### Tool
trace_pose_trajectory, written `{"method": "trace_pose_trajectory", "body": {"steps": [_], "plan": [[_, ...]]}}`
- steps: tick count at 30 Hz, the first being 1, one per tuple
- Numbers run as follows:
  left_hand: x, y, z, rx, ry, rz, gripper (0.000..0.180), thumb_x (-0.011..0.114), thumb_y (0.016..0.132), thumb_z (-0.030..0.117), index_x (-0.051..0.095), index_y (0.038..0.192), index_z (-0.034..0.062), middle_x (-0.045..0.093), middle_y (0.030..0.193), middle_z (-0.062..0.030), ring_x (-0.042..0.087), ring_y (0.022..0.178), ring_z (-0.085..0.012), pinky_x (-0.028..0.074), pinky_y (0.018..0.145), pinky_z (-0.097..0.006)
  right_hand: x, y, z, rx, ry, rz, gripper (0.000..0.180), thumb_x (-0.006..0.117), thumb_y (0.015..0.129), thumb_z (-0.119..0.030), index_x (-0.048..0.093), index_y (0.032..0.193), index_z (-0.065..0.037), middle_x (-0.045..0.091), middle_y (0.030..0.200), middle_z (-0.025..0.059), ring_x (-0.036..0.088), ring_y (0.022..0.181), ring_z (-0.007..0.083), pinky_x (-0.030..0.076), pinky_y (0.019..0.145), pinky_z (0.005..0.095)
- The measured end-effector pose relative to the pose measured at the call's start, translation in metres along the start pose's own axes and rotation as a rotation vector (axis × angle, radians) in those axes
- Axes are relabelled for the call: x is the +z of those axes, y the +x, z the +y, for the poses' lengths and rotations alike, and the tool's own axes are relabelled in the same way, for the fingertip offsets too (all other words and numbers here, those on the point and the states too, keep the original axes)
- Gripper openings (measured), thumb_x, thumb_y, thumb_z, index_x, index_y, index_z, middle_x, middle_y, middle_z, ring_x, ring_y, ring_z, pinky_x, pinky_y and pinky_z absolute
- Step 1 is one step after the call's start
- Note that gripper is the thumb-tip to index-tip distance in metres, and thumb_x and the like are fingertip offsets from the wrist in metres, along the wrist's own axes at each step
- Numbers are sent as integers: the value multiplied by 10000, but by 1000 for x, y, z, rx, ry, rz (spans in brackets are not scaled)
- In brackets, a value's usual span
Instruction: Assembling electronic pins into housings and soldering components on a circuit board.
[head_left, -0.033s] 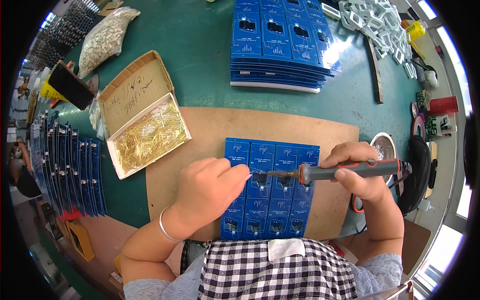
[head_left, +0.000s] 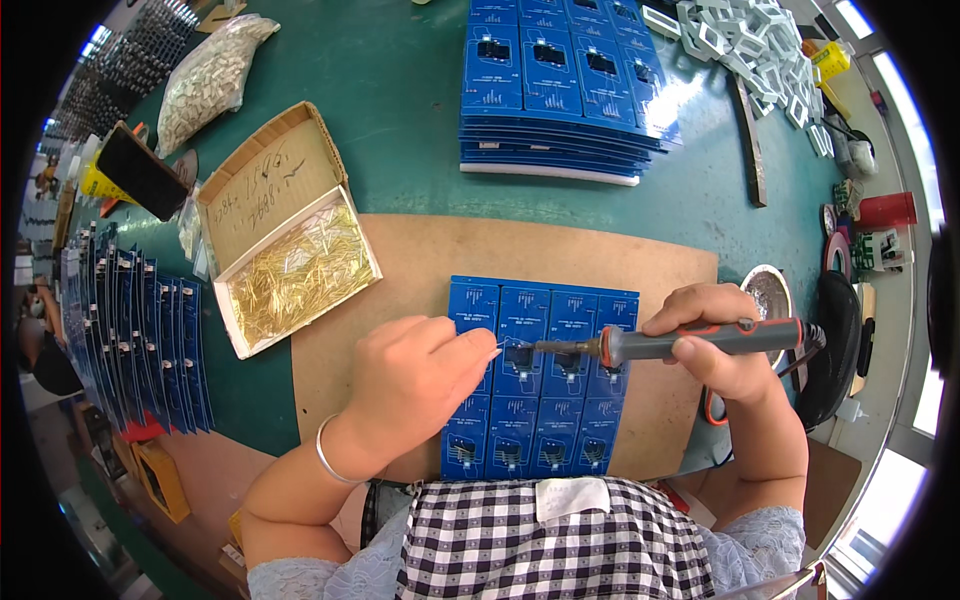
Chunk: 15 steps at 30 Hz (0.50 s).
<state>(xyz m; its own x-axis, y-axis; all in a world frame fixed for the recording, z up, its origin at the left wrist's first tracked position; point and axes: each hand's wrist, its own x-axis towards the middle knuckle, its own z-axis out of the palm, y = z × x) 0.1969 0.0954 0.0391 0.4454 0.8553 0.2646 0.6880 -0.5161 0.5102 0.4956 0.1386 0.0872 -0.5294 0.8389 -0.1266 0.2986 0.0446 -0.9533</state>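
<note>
A blue circuit board panel (head_left: 520, 420) with several repeated sections lies in front of me. My right hand (head_left: 725, 340) is closed round a grey soldering iron with orange trim (head_left: 700, 342), held nearly level. Its tip points left and meets, or hovers just over, a dark part in the upper half of the panel; which of the two I cannot tell. My left hand (head_left: 425, 385) is closed in a pinch over the panel's left edge, its fingertips close to the iron's tip. Whatever thin thing it pinches is too small to name.
The panel rests on a brown board (head_left: 400, 240). An open cardboard box of gold pins (head_left: 300, 275) stands at left, beside upright blue boards (head_left: 135, 330). Stacked blue panels (head_left: 550, 90) are at the back, grey plastic frames (head_left: 740, 45) at far right, a metal bowl (head_left: 768, 290) nearer.
My left hand has shifted very slightly. The soldering iron and panel stay where they were.
</note>
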Motion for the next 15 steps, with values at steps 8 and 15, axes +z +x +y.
{"method": "trace_pose_trajectory", "body": {"steps": [8,15], "plan": [[-1,6,9,-17,-83,49,107,697,763,83,598,804,91,524,657,-44,536,586,-235,422,543,-363,-6,-11,3,-45,20,95,271,656,776,-209,701,907,24,683,766,131,648,650,193,494,596,297],[17,17,21,104,-135,9,144,714,710,39,589,768,80,555,642,-57,528,567,-252,399,530,-377,-17,-33,9,-63,9,115,255,645,778,-191,691,889,34,692,779,135,653,654,204,503,602,306]]}}
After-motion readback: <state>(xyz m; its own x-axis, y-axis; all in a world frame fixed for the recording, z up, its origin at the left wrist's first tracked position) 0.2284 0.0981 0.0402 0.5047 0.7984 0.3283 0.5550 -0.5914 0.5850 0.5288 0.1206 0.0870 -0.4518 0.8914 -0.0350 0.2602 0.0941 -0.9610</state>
